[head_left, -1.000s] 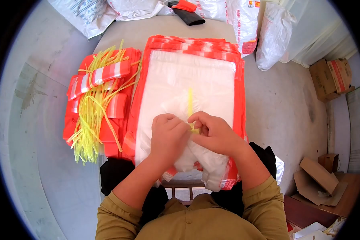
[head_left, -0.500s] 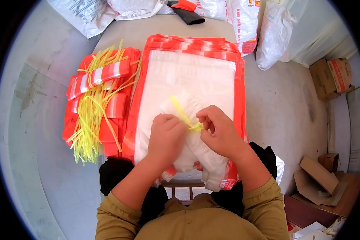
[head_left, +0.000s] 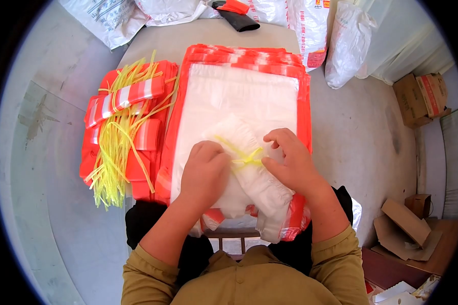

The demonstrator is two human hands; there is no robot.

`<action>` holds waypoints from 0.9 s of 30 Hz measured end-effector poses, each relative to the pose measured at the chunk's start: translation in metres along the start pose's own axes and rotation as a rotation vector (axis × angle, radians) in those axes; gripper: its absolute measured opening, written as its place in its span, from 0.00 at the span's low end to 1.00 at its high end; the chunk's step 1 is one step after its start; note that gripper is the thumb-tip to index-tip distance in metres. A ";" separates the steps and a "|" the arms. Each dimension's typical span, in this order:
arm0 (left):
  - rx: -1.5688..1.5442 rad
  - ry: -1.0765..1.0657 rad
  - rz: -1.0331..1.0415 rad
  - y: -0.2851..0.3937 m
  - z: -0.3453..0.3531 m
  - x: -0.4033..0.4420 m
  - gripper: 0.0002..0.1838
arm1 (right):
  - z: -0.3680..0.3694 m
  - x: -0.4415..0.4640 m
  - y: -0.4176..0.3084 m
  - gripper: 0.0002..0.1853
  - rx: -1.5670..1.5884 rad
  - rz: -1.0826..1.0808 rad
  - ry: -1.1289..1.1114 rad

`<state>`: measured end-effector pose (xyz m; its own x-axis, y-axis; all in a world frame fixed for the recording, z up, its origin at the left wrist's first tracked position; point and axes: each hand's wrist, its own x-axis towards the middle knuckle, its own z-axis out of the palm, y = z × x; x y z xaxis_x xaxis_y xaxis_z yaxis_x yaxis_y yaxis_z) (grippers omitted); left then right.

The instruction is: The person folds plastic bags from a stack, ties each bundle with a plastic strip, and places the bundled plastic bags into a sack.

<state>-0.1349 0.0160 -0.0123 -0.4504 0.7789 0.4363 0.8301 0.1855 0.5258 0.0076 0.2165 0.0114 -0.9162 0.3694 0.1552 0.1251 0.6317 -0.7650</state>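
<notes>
A rolled bundle of white plastic bags [head_left: 262,190] with red edges lies across a flat stack of red-and-white plastic bags [head_left: 249,86]. A yellow strip [head_left: 249,159] is tied round the bundle, with a knot and small loop on top and one tail pointing up and left. My left hand [head_left: 205,170] is at the left of the knot, fingers curled closed where a strand of the strip runs to it; the fingertips are partly hidden. To the right of the knot, my right hand [head_left: 292,158] has its thumb and forefinger apart, the thumb tip close to the strip.
Left of the stack, loose yellow strips [head_left: 114,147] lie over folded red bag bundles [head_left: 150,134]. White sacks [head_left: 109,20] and a black-and-red item [head_left: 239,19] are at the table's far side. Cardboard boxes [head_left: 414,101] stand on the floor at right.
My hands have moved apart, the left one leftward and the right one rightward. The knot now shows between them with a loop, and the right fingers have spread off the strip.
</notes>
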 end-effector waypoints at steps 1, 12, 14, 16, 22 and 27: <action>0.028 0.005 -0.003 0.003 -0.002 0.000 0.12 | -0.001 0.000 0.000 0.22 -0.036 -0.041 0.045; 0.026 -0.005 0.008 0.005 0.000 -0.008 0.14 | -0.008 -0.003 -0.010 0.30 0.131 0.262 -0.220; -0.115 -0.069 -0.061 0.003 -0.001 -0.011 0.15 | -0.008 -0.003 -0.010 0.30 0.223 0.287 -0.168; -0.352 -0.126 -0.171 0.004 -0.002 -0.014 0.17 | -0.006 -0.001 -0.011 0.29 0.284 0.309 -0.078; -1.436 -0.161 -0.819 0.009 0.006 -0.022 0.31 | -0.004 -0.009 -0.043 0.17 0.585 -0.089 -0.223; -1.513 -0.145 -1.039 0.017 -0.004 -0.009 0.31 | 0.002 0.001 -0.005 0.14 0.642 0.255 0.087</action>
<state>-0.1180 0.0094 -0.0041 -0.4307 0.7703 -0.4702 -0.7387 -0.0014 0.6741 0.0054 0.2120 0.0137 -0.8510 0.5228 -0.0497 0.0580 -0.0005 -0.9983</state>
